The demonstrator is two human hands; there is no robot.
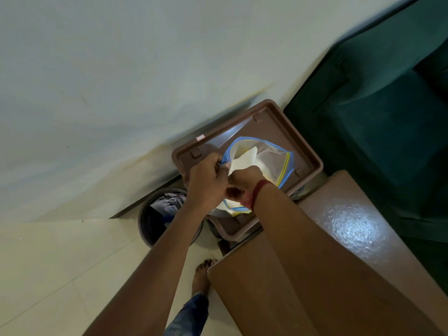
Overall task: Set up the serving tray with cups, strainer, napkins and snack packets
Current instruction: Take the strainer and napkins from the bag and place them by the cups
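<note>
The brown tray (312,166) lies flat in the middle of the view, and both hands meet above its near left part. The left hand (206,180) is over the left rim of the tray; its fingers are curled and they pinch the blue edge at the mouth of a clear zip bag (271,161). The bag has a blue and yellow closing strip. It lies over the floor of the tray and reaches from the hands toward the right rim. The right hand (244,183) is at the mouth of the bag, just beside the left hand, and its fingers are closed round a white napkin (242,161) that sticks out of the bag toward the far side of the tray. How deep the fingertips go into the bag I cannot tell, because the hand covers them. A red thread (259,190) goes round the right wrist. Near the tray, on its near right side, there is a wooden table (315,275) with a bright spot of light on its top. On the far right side of the tray there is a green sofa (375,117). Below the left rim of the tray a round bin (150,221) stands on the pale floor, with some cloth or bags inside. A bare foot (202,275) is on the floor, nearer than the tray, beside the corner of the table.
</note>
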